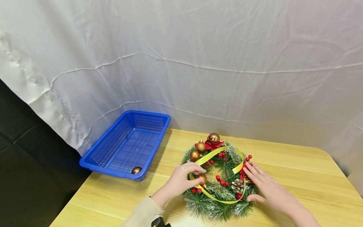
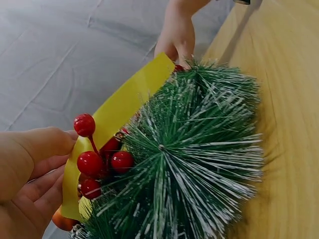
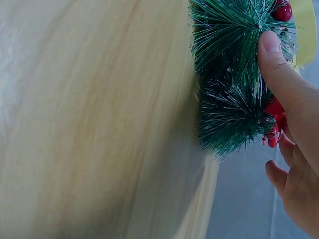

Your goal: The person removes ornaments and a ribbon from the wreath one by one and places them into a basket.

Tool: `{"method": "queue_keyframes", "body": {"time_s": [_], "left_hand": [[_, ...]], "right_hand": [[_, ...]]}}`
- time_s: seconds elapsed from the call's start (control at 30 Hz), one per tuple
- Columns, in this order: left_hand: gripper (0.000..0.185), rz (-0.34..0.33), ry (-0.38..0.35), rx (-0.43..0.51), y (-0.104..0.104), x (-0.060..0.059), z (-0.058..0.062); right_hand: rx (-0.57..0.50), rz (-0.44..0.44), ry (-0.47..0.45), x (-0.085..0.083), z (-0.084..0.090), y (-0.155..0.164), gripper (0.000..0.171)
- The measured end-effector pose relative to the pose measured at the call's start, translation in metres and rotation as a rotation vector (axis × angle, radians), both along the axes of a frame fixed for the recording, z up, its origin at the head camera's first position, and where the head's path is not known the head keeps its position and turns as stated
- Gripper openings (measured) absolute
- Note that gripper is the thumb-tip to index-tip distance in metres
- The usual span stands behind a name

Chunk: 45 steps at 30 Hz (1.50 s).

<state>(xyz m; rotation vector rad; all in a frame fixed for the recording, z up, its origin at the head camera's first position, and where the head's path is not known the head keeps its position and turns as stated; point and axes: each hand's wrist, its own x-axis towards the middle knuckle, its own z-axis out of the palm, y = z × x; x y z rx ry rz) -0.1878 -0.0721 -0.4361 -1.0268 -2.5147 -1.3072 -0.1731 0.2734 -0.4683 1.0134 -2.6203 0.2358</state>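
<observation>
A green wreath [image 1: 219, 209] with frosted tips lies on the table, carrying red berries [image 1: 222, 181], a pine cone [image 1: 237, 185] and a looped yellow ribbon [image 1: 216, 199]. At its left side my left hand [image 1: 181, 178] curls thumb and fingers round a glittery copper bauble [image 1: 202, 179]. In the left wrist view the thumb lies beside the ribbon [image 2: 132, 99], and the bauble [image 2: 65, 221] is mostly hidden. My right hand [image 1: 267, 187] rests on the wreath's right side, fingers extended over a red flower [image 1: 243, 172]. Its thumb presses the needles in the right wrist view.
A blue plastic basket [image 1: 154, 154] stands on the left of the table [image 1: 306, 167], with one shiny copper bauble [image 1: 136, 170] inside. Several more baubles, including a shiny one [image 1: 214, 138], sit on the wreath's far left. A pale grey curtain [image 1: 212, 88] hangs behind.
</observation>
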Motion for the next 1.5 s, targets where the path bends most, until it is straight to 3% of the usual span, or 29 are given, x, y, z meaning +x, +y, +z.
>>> {"method": "queue_keyframes", "body": {"time_s": [0.3,0.83,1.1,1.5], "left_hand": [[0.031,0.004,0.032,-0.047,-0.001,0.002,-0.006],[0.031,-0.023,0.095,-0.179,-0.002,0.003,-0.005],[0.032,-0.001,0.097,-0.129,-0.001,0.001,-0.005],[0.033,0.061,0.098,0.054,0.005,0.0,0.004]], "right_hand": [[0.005,0.004,0.02,0.001,0.001,-0.001,0.091],[-0.001,-0.01,0.002,0.001,-0.001,-0.001,0.091],[0.0,-0.007,-0.007,-0.001,-0.001,0.001,0.092],[-0.002,-0.002,-0.007,-0.001,0.001,0.001,0.092]]}}
